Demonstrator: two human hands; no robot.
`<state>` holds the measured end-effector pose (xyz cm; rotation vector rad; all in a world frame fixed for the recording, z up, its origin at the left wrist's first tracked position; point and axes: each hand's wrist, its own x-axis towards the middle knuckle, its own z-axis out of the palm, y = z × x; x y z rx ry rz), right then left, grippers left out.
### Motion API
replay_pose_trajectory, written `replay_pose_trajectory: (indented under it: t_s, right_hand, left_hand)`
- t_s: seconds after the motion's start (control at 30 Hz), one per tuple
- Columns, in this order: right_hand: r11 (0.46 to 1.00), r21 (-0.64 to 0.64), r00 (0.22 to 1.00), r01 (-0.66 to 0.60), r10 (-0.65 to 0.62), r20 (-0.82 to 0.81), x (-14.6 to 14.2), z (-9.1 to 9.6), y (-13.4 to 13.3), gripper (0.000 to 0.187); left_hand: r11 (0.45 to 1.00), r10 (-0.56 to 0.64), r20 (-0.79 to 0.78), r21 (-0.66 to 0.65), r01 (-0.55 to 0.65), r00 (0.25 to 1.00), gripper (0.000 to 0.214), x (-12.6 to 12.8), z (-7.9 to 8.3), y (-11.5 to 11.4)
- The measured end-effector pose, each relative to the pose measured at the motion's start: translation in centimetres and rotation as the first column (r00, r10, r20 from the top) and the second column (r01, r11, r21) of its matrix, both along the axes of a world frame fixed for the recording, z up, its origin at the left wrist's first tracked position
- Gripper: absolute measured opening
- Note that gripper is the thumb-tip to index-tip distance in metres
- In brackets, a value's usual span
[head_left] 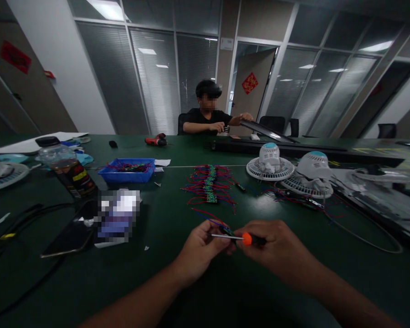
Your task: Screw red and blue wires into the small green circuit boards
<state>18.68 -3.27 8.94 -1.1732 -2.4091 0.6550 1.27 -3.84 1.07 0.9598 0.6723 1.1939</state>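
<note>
Low over the green table, my left hand point(205, 243) is closed around a small circuit board point(227, 231) with red and blue wires trailing up and left from it. My right hand point(276, 248) grips a screwdriver point(248, 239) with an orange and black handle. Its thin metal shaft points left across the board, near my left fingertips; whether the tip touches anything I cannot tell. Just beyond my hands, a row of green circuit boards point(210, 184) lies on the table, red and blue wires spread out to both sides.
A blue tray point(143, 175) of wired parts, a bottle point(68, 168) and a phone point(71, 228) are on the left. White fan-like units point(269, 166) stand right. A red power tool point(156, 140) lies farther back. Across the table point(177, 291) sits a person point(207, 111) holding a long dark panel.
</note>
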Motion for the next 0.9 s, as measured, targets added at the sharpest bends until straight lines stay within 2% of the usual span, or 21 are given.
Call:
replay_pose_trajectory:
  t_s: [0.23, 0.33, 0.57, 0.73, 0.9]
  right_hand:
    - [1.000, 0.005, 1.000, -0.004, 0.004, 0.010, 0.9, -0.4, 0.0, 0.019]
    - [0.998, 0.012, 0.998, -0.054, 0.053, 0.039, 1.0, -0.4, 0.4, 0.018]
    - [0.994, -0.019, 0.991, -0.106, 0.107, 0.077, 0.7, -1.0, 1.5, 0.014]
    - [0.992, -0.047, 0.993, -0.119, 0.119, -0.003, 0.7, -1.7, 1.6, 0.015]
    - [0.981, -0.183, 0.993, -0.061, 0.042, -0.108, 0.6, -2.5, 2.1, 0.020]
  left_hand:
    - [0.999, -0.040, -0.025, -0.024, 0.039, 0.999, 0.032, 0.2, 0.3, -0.3]
    - [0.999, -0.050, -0.044, -0.014, 0.050, 0.998, 0.030, 0.1, 0.3, -0.2]
    - [1.000, -0.018, -0.113, -0.004, 0.017, 0.993, 0.029, -0.2, 0.2, 0.0]
    - [0.999, -0.043, -0.105, -0.009, 0.042, 0.994, 0.026, -0.1, 0.0, 0.1]
    - [0.996, -0.088, -0.108, -0.040, 0.084, 0.990, 0.026, -0.2, -0.3, 0.3]
